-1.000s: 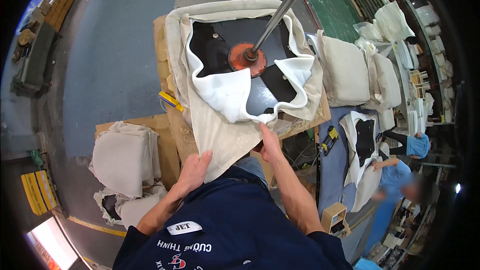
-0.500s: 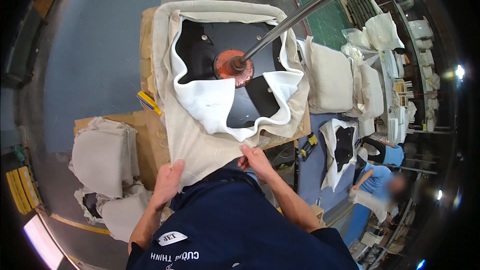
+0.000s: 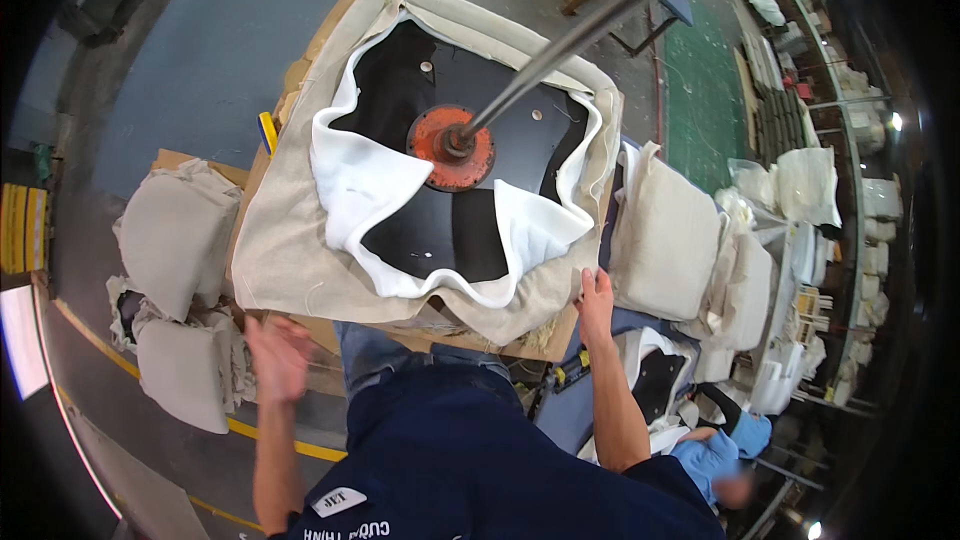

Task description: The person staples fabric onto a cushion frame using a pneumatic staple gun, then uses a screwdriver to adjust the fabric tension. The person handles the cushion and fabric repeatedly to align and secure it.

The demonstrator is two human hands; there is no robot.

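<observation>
A seat cushion in a loose beige fabric cover (image 3: 290, 265) lies underside up on a wooden stand. White padding (image 3: 375, 195) folds in wavy edges around its black base panel (image 3: 430, 230). A round orange-red disc (image 3: 452, 172) on a metal rod presses on the panel's middle. Below the cover's near left corner is my left hand (image 3: 278, 355), blurred, with fingers loosely apart and nothing visible in them. My right hand (image 3: 595, 305) is at the near right corner, fingers stretched upward beside the fabric edge; whether they touch it is hard to tell.
The metal rod (image 3: 580, 40) slants in from the upper right. Beige cushions (image 3: 665, 240) stand to the right, and more (image 3: 185, 240) are stacked at left. A yellow-handled tool (image 3: 267, 132) lies by the stand's left edge. A person in blue (image 3: 710, 465) works at lower right.
Both hands have let go of the front flap of fabric and moved apart, left and right. The flap now drapes around the cushion's near edge. The view has turned somewhat.
</observation>
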